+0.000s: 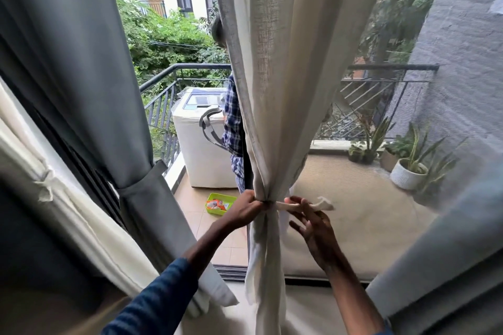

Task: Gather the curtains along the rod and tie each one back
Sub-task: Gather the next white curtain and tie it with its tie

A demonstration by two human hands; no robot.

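Now, pinch the cream curtain (268,117) tight at its gathered waist, mid-window, as your left hand (245,208) does; the tie strip (310,205) crosses your right hand (315,226), fingers spread, grip unclear, so draw it snug and level

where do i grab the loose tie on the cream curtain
Pinch the tie near its free tip, coming from the right: it sticks out sideways to the right of the bunched curtain, flat and thin, while the left hand holds the bunch.
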